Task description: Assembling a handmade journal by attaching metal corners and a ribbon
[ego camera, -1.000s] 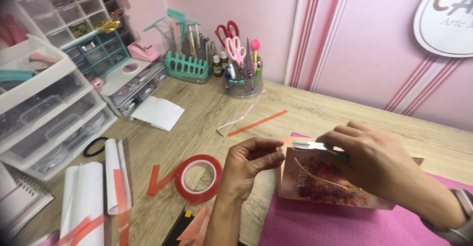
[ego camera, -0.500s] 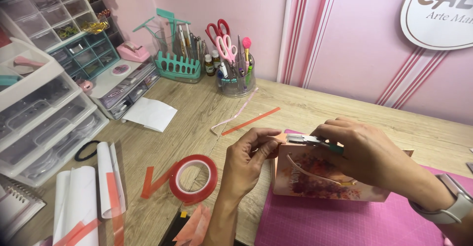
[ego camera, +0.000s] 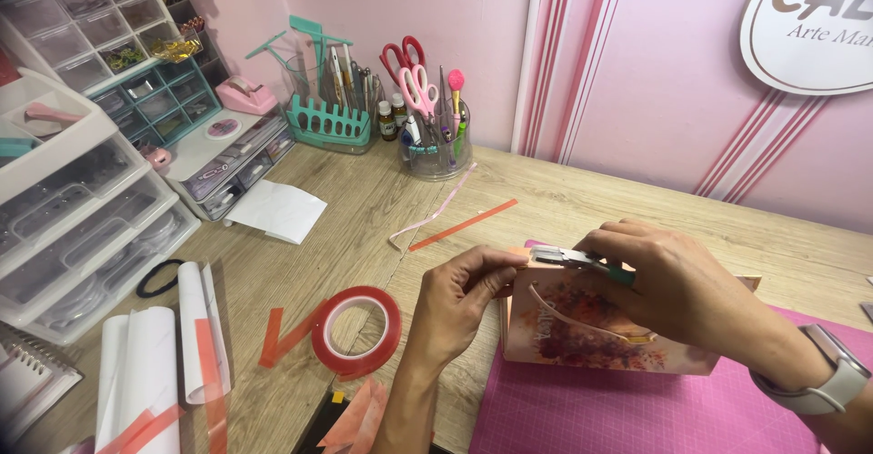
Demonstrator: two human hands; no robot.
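The small paper bag (ego camera: 600, 331) stands on the pink mat (ego camera: 637, 413), long axis running 9 to 3 o'clock. The left hand (ego camera: 464, 295) pinches its left edge; the right hand (ego camera: 677, 286) grips metal tweezers (ego camera: 568, 256) pointing toward 9 o'clock.

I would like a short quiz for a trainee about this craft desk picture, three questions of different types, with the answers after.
1. True or false: the right hand holds a metal tool at the top edge of the small paper bag.
2. Which colour is the tape roll on the wooden desk? A red, B blue, C black
3. Fill in: the left hand pinches the bag's upper ____ corner.

Key: 1 true; 2 A; 3 left
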